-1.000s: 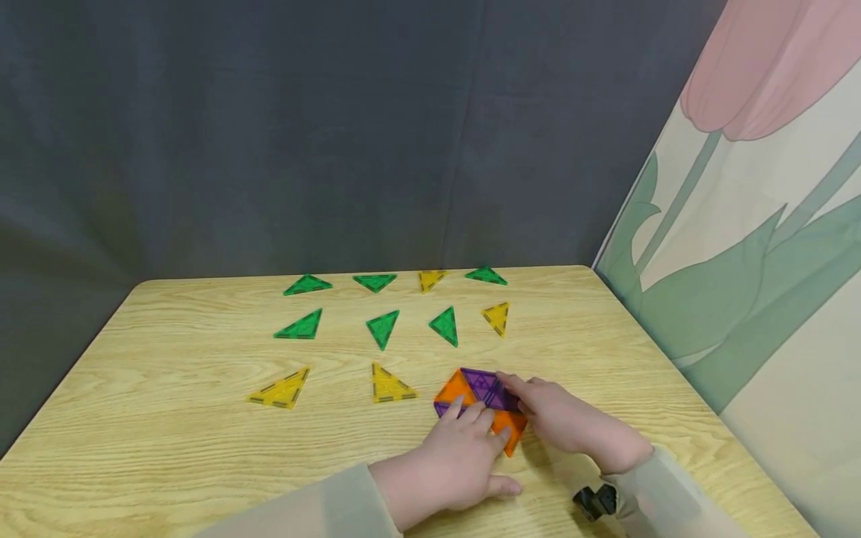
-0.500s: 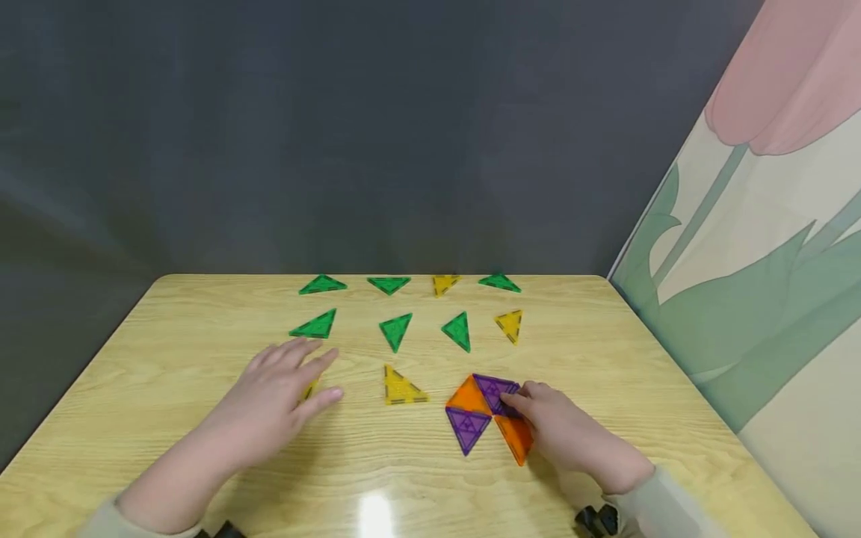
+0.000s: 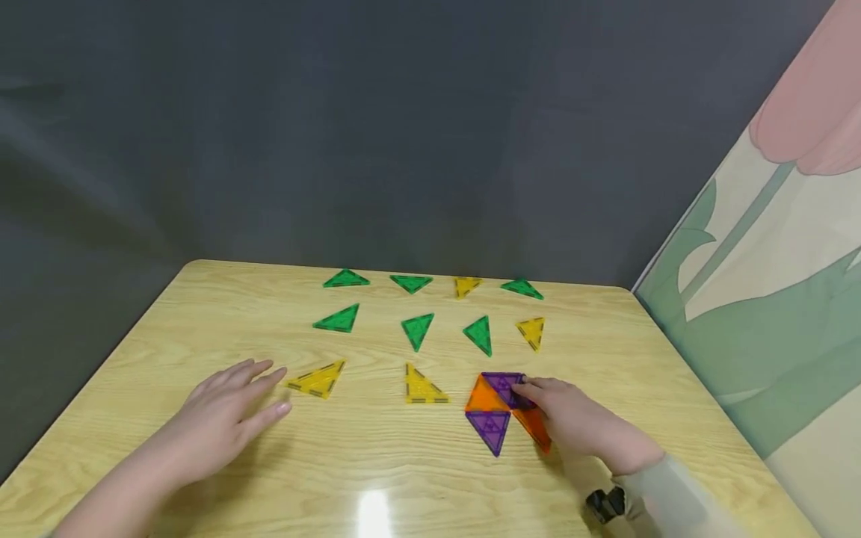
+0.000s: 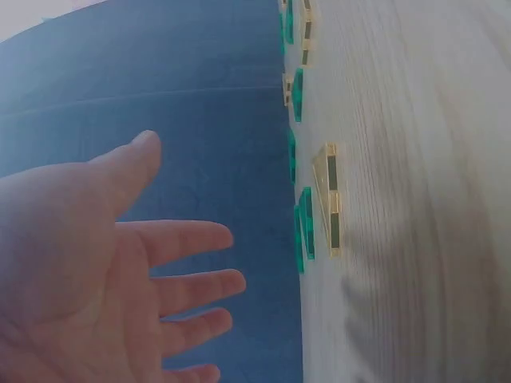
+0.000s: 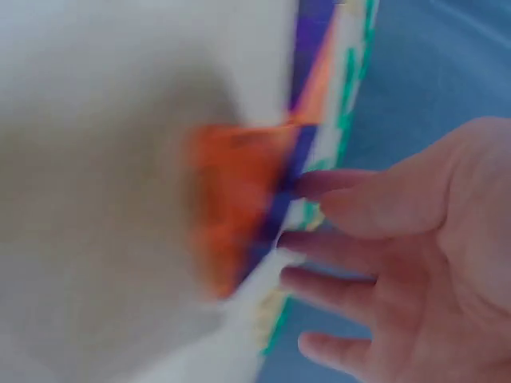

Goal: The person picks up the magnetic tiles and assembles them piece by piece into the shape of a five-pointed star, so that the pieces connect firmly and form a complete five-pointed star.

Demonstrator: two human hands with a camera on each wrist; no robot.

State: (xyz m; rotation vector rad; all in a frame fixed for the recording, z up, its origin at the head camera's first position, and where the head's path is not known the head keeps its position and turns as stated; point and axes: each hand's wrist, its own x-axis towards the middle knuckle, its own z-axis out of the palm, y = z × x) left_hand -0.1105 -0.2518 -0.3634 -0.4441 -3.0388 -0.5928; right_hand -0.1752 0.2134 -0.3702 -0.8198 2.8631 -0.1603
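Observation:
My right hand (image 3: 581, 422) pinches the right edge of a joined group of triangular magnetic tiles between thumb and forefinger, at a purple tile (image 5: 279, 195). In the head view, that group has an orange tile (image 3: 487, 397) at upper left, purple at the top (image 3: 503, 385) and a purple tile (image 3: 489, 430) at lower left. An orange tile (image 3: 534, 430) at lower right looks tilted and is partly hidden by the hand. My left hand (image 3: 225, 418) is held over the table with spread fingers and an empty palm, fingertips just left of a yellow triangular tile (image 3: 319, 379).
Another yellow tile (image 3: 422, 386) lies between the hands. Further back are two rows of loose green tiles (image 3: 339, 319) and yellow tiles (image 3: 531, 332). A dark curtain (image 3: 403, 149) hangs behind the wooden table (image 3: 303, 478), and a tulip-patterned cloth (image 3: 773, 314) borders the right.
My left hand has left the joined group and moved left, past the left yellow tile, uncovering it. The right hand stays at the group, whose lower-right orange tile now looks more tilted.

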